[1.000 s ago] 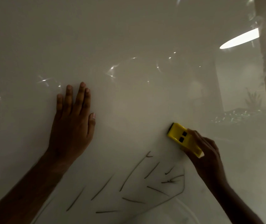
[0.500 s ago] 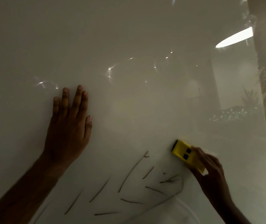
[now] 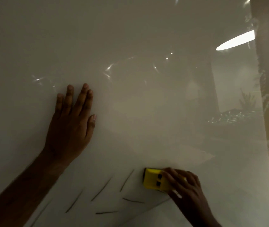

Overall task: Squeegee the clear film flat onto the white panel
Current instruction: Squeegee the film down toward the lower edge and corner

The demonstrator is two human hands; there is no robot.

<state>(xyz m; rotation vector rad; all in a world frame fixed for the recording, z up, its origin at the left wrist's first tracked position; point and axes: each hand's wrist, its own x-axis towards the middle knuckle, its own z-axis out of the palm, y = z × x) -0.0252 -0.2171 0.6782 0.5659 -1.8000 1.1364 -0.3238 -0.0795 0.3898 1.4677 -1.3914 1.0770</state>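
A glossy white panel (image 3: 130, 38) fills the view, with clear film (image 3: 146, 128) lying on it. Dark crease lines (image 3: 104, 189) mark the film near the bottom. My left hand (image 3: 71, 122) presses flat on the film, fingers extended upward. Low at the right, my right hand (image 3: 186, 189) grips a yellow squeegee (image 3: 153, 179) and holds it against the film just right of the creases. The film's lower edge (image 3: 146, 210) runs diagonally below the squeegee.
The panel's right edge (image 3: 264, 128) runs down the frame, with a darker wall strip beyond it. A bright lamp reflection (image 3: 235, 41) and faint room reflections show on the upper right of the panel.
My right hand has dragged the squeegee down and leftward over the wrinkled patch, and fewer creases show there now. The left hand stays flat in about the same spot.
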